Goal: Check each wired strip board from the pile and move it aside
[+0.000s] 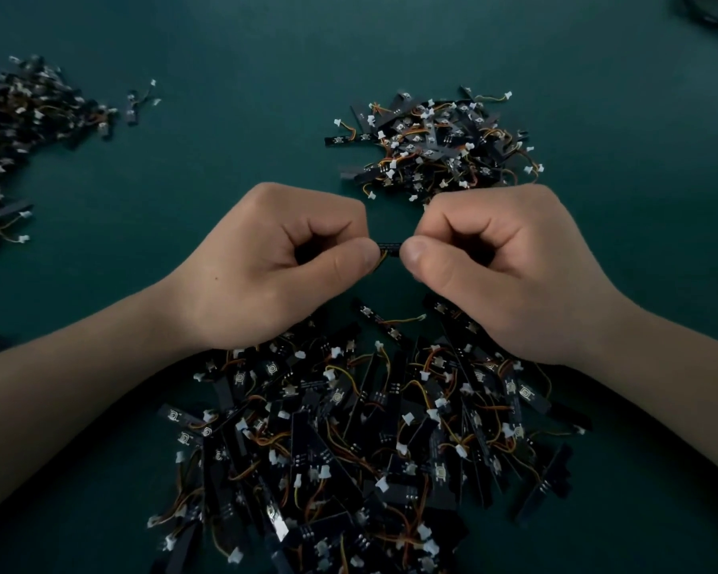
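- Nearest, at 6 o'clock, sprawls the big pile [349, 449] of wired boards: flat, narrow black strips with small square parts, thin orange and yellow wires and white plastic plugs, all tangled.
- One strip board [389, 247] is held at the centre, above the pile's far edge. Only a short black stretch and a bit of orange wire show between the thumbs.
- Curled tight, the left hand [274, 267] pinches the board's left end between thumb and forefinger.
- Curled likewise, the right hand [506, 267] pinches the right end, and the two thumb tips nearly meet.
- At 1 o'clock, just beyond the right hand, lies a smaller heap [432, 147] of the same boards.
- At 10 o'clock, well apart, a third heap [21, 118] rests on the matte dark green tabletop [224, 97].
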{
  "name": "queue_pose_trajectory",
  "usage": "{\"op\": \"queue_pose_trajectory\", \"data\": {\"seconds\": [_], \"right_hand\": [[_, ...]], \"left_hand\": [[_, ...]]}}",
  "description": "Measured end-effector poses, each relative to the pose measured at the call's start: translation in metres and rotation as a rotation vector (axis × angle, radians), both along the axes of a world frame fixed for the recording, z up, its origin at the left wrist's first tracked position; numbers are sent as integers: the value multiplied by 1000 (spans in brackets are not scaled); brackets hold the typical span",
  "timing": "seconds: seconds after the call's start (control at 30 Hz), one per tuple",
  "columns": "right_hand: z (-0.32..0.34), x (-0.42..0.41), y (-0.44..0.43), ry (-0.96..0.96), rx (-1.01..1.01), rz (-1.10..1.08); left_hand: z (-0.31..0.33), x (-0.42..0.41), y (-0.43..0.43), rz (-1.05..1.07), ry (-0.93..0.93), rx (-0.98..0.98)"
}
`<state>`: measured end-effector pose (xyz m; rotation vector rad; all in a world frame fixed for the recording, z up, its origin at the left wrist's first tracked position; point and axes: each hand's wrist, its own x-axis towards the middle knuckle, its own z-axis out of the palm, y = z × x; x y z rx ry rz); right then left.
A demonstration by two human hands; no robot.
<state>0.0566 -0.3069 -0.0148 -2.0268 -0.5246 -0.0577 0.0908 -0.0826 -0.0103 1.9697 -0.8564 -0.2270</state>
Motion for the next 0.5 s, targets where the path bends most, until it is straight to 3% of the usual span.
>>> {"op": "queue_pose_trajectory", "data": {"seconds": [0.27, 0.4, 0.5], "right_hand": [[1, 0, 0, 56, -84, 123], [1, 1, -2, -21, 103, 54], [-1, 3, -2, -59, 231, -54]], "left_hand": [[1, 1, 2, -25, 33, -33], [-2, 4, 2, 60, 52, -83], [-2, 4, 4, 1, -19, 18]]}}
